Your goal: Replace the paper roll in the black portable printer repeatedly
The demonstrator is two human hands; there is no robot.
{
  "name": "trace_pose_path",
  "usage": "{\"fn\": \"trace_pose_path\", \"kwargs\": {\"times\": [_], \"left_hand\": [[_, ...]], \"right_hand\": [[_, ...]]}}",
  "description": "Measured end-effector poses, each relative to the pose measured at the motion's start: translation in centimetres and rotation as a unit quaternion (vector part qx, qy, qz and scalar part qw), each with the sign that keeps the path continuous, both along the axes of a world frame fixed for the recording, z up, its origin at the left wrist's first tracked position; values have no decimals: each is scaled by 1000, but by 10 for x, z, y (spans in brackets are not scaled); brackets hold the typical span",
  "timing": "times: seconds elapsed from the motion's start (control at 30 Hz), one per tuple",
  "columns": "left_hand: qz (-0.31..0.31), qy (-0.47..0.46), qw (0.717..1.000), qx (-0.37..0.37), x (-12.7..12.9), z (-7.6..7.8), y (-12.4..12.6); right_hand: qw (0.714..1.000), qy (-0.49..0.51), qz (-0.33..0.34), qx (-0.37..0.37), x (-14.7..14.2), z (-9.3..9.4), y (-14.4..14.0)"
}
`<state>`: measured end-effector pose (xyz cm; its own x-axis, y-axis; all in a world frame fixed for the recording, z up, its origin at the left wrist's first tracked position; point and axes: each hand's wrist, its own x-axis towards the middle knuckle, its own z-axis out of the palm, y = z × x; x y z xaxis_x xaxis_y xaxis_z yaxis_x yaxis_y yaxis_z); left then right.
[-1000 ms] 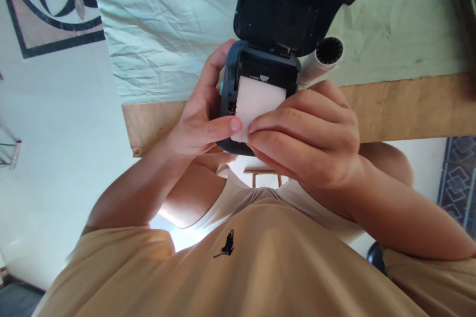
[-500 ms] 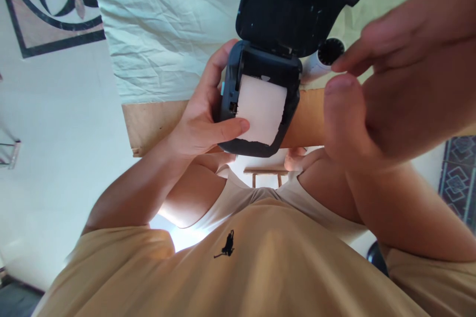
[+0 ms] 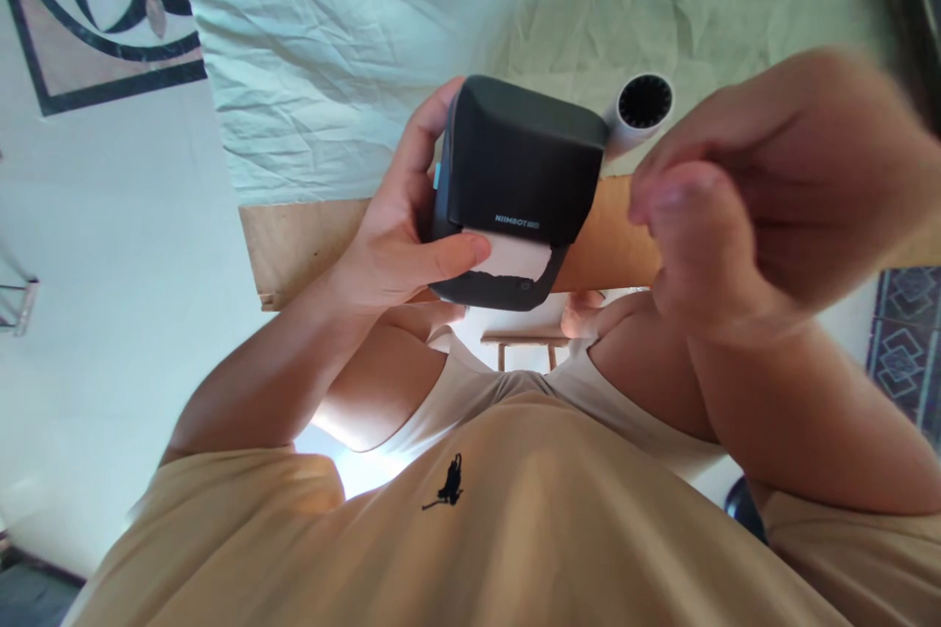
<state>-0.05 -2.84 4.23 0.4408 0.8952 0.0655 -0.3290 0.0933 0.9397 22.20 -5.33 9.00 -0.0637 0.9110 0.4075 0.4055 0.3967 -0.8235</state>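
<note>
In the head view, a black label printer [image 3: 523, 157] marked NIIMBOT sits at the table's front edge with its lid down. White label paper [image 3: 519, 257] sticks out beneath the lid's front edge. My left hand [image 3: 404, 225] grips the printer's left side, its thumb pressed on the paper and its other fingers partly hidden behind the body. To the right, apart from the printer, my right hand [image 3: 765, 201] is raised with curled fingers and the thumb against them, somewhat blurred; nothing shows in it. A white tube-shaped roll [image 3: 624, 139] with a dark hollow end lies just right of the printer.
A pale green cloth [image 3: 316, 69] covers the table, whose wooden front edge [image 3: 309, 240] is bare. A dark object [image 3: 916, 20] lies at the far right. My legs are below the edge, with a small wooden stool [image 3: 525, 340] beyond them.
The printer's lid has swung from open to down, covering most of the paper. My right hand has curled its fingers. My left hand has kept its hold.
</note>
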Motion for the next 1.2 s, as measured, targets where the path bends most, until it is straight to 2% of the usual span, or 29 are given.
{"fn": "trace_pose_path", "kwargs": {"times": [0.1,0.2,0.3,0.37,0.5,0.57,0.67,0.77,0.97,1.2], "left_hand": [[-16,9,1000,8,-3,-5,4],[-35,4,999,14,-4,-9,6],[-11,-19,999,-30,0,-6,1],[10,-8,997,-74,6,-1,-4],[58,-7,992,-111,13,4,-10],[52,-23,993,-107,12,2,-9],[19,-44,994,-94,8,-6,-6],[44,-46,995,-78,6,-10,-5],[46,-41,997,-53,9,0,-6],[39,-38,996,-73,7,5,-5]], "right_hand": [[998,-45,42,3,-6,-2,-1],[987,-114,86,-76,-3,-2,2],[972,-140,115,-150,1,-6,7],[966,-146,130,-170,2,-11,10],[969,-174,97,-144,2,-17,13],[968,-193,85,-140,3,-17,13],[961,-195,95,-172,1,-16,12],[956,-168,99,-220,-4,-15,9],[959,-118,69,-246,-13,-14,4],[954,-150,70,-250,-13,-12,6]]}}
